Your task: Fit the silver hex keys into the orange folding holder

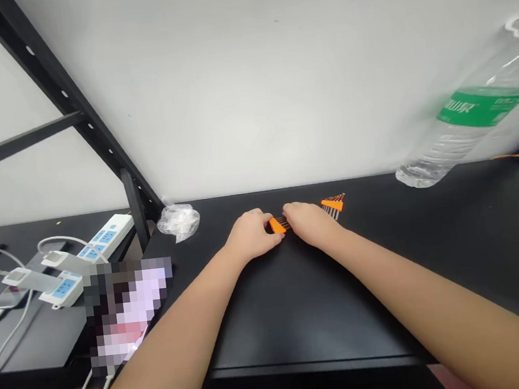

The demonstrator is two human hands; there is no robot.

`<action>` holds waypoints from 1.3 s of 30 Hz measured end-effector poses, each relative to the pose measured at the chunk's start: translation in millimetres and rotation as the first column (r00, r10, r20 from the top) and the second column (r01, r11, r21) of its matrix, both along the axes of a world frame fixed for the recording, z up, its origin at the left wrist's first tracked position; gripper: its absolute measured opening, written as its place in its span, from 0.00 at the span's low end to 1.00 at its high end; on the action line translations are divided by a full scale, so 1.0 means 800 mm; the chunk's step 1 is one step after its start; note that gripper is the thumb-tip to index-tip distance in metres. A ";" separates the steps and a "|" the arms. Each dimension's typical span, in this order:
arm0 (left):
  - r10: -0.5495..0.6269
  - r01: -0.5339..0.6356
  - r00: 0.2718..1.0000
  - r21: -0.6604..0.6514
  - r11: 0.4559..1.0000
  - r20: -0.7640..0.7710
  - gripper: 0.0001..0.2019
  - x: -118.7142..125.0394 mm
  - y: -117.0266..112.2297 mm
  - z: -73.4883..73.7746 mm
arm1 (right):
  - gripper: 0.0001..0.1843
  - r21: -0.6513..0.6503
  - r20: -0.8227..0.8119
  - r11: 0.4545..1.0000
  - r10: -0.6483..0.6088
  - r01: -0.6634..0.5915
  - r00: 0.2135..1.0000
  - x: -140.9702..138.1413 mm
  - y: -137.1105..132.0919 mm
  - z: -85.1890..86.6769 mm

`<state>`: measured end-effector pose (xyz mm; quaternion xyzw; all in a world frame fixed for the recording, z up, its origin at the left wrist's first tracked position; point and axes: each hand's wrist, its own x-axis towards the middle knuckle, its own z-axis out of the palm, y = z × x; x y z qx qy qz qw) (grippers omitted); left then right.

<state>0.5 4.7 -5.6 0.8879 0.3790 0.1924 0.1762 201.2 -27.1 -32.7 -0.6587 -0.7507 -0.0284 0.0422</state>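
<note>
An orange holder with a row of thin dark rods (279,224) lies on the black table (298,302), between my two hands. My left hand (250,234) is closed, its fingertips pinching the orange end of the holder. My right hand (307,222) is curled over the rods' other end, fingers closed on them. A second orange holder with similar rods (333,205) lies just behind and right of my right hand, untouched.
A crumpled clear plastic bag (179,220) sits at the back left by a black rack post (135,215). White power strips (85,256) with cables lie on the left surface. A clear water bottle with a green label (469,117) stands at the back right.
</note>
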 end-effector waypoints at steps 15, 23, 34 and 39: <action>0.197 -0.189 0.972 -0.075 0.979 0.126 0.18 -0.022 0.026 0.001 | 0.14 -0.036 -0.027 0.980 -0.195 0.194 0.980 0.008 -0.003 0.011; 0.225 -0.220 0.954 -0.049 0.974 0.197 0.23 -0.018 0.034 -0.009 | 0.08 -0.069 -0.225 0.997 -0.051 0.036 0.973 0.057 -0.029 0.039; 0.115 -0.086 0.977 -0.164 0.983 0.179 0.26 -0.013 0.028 -0.009 | 0.03 -0.283 -0.124 0.949 -0.177 0.136 0.976 0.018 -0.041 0.049; 0.090 -0.048 0.975 -0.203 0.978 0.202 0.26 -0.011 0.025 -0.009 | 0.05 -0.307 -0.094 0.935 -0.217 0.179 0.972 0.019 -0.044 0.052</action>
